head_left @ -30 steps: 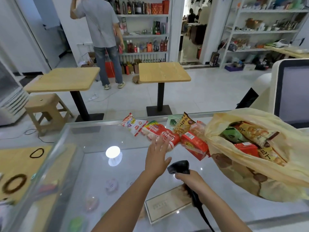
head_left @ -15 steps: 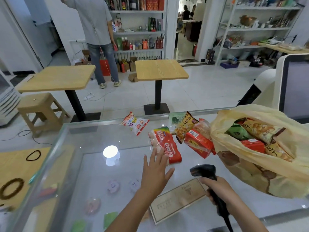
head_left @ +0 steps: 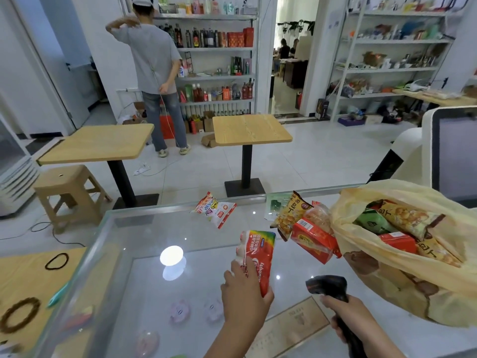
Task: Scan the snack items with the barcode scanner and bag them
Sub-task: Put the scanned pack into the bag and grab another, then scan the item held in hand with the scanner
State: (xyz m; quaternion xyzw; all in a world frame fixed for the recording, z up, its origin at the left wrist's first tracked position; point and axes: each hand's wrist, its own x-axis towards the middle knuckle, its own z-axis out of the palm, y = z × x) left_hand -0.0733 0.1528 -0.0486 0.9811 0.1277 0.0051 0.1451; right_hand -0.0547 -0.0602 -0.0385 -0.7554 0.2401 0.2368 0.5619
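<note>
My left hand (head_left: 245, 293) grips a red snack packet with a rainbow top (head_left: 258, 257), lifted just above the glass counter (head_left: 144, 254). My right hand (head_left: 346, 315) holds the black barcode scanner (head_left: 327, 286) by its handle, its head a little right of the packet. A yellow plastic bag (head_left: 402, 275) lies open at the right with several snacks inside. Beside its mouth sit a red box (head_left: 313, 242), a yellow chip bag (head_left: 290, 214) and a green packet (head_left: 275, 206). A pink and white packet (head_left: 215, 209) lies alone near the counter's far edge.
A white register screen (head_left: 451, 151) stands behind the bag. A card (head_left: 291, 329) lies on the counter under my hands. Beyond the counter stand two wooden tables (head_left: 250, 130), a stool (head_left: 68, 189), stocked shelves and a person facing away (head_left: 154, 73).
My left hand has closed on the red packet and drawn it toward me, off the pile. My right hand with the scanner has shifted right and slightly back.
</note>
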